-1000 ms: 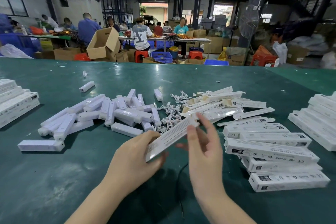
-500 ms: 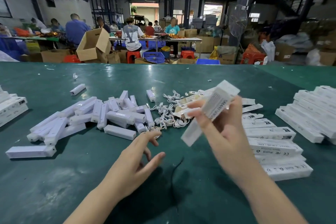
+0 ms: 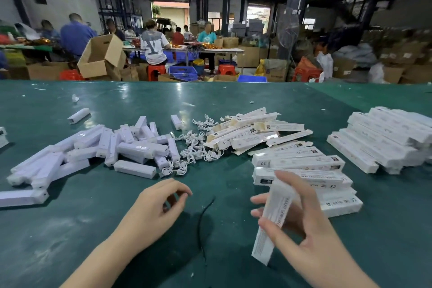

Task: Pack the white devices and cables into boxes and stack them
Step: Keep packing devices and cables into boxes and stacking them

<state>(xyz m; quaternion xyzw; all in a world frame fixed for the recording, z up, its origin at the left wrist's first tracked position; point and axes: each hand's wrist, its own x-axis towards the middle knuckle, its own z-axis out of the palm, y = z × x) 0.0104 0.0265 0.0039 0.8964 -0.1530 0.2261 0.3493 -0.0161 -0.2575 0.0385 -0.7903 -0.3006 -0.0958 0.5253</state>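
Gripping long flat cardboard box, R hand; L hand loosely curled, empty.

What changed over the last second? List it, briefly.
The left hand let go of the box, dropped toward the table, and now holds nothing. The right hand kept the box and turned it nearly upright. The devices, cables and stacks stayed put.

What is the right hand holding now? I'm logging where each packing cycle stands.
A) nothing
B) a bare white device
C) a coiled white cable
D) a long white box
D: the right hand has its fingers and thumb around a long white box above the green table; the white cables and white devices lie farther back.
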